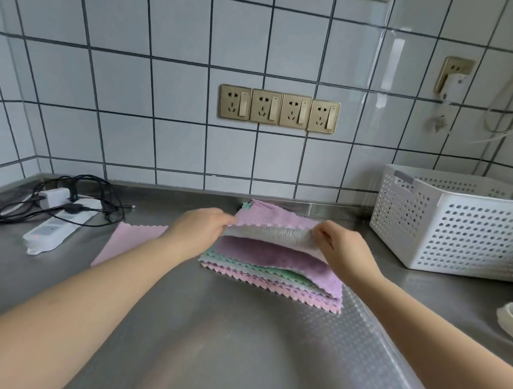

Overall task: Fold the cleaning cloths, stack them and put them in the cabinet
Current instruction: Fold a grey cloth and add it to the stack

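Both hands are working over a stack of cloths (271, 276) lying on the steel counter (213, 339), near the tiled wall (180, 88). The left hand (199, 230) is pinching the left end of a lilac cloth (273, 220), fingers curled round its edge, and the right hand (345, 248) is pinching the right end the same way — between them the cloth is being held up in a fold, its pale grey underside showing toward the camera. Its far part is resting on the counter by the wall. Under the raised fold, the stack is showing a purple cloth on top, then green, grey and pink layers with zigzag edges. A single pink cloth (129, 243) is lying flat on the counter just to the left, partly covered by the left forearm. Farther left, a white power strip (55, 229) is sitting among tangled black cables (87, 193). A white perforated basket (451, 220) is standing to the right of the stack, apart from it — and four brass-coloured sockets (279, 111) are lining the wall above.
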The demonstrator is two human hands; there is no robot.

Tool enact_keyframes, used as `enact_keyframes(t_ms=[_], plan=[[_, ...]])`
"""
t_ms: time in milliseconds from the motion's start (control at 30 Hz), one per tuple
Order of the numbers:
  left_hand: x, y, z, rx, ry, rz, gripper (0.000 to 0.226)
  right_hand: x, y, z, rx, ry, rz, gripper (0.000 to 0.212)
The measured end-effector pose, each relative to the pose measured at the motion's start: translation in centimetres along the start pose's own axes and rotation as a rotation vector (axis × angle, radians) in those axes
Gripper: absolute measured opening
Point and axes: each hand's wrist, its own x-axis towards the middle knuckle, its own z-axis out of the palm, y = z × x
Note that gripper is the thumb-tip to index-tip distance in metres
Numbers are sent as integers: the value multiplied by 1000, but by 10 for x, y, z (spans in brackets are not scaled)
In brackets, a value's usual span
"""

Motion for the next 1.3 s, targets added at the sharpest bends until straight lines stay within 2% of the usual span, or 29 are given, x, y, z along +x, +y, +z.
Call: enact_keyframes(t_ms=[133, 233, 300, 367, 500, 567, 667, 733, 800, 867, 967, 1067, 1300], plan=[[-60, 3, -14, -34, -239, 49, 28, -49, 5, -2, 9, -273, -104, 16], [-102, 12, -17, -181, -277, 8, 20, -80, 1, -4, 84, -385, -108, 15], [-125, 19, -21, -261, -288, -35, 23, -95, -4, -8, 138, -459, -86, 17], [-140, 26, -27, -341, -337, -93, 32, -103, -8, -14, 184, -527, -45, 19], [-162, 35, -43, -484, -553, -105, 73, -117, -18, -31, 304, -760, 16, 24], [-169, 35, -44, -482, -685, -124, 63, -120, -19, -37, 318, -891, 52, 23], [-176, 29, -40, -469, -701, -193, 40, -121, -9, -40, 426, -984, 163, 35], [-176, 25, -35, -455, -655, -252, 22, -121, 5, -40, 494, -1005, 215, 31], [-176, 24, -30, -451, -589, -302, 27, -119, 18, -40, 587, -1004, 289, 25], [-174, 23, -22, -547, -469, -364, 27, -116, 22, -38, 656, -927, 391, 27], [-169, 23, -14, -561, -309, -420, 29, -105, 20, -24, 410, -712, 387, 31], [-163, 22, -7, -455, -235, -411, 40, -95, 16, -9, 102, -555, 271, 29], [-159, 23, -3, -306, -137, -410, 59, -83, 10, 12, -118, -426, 134, 30]])
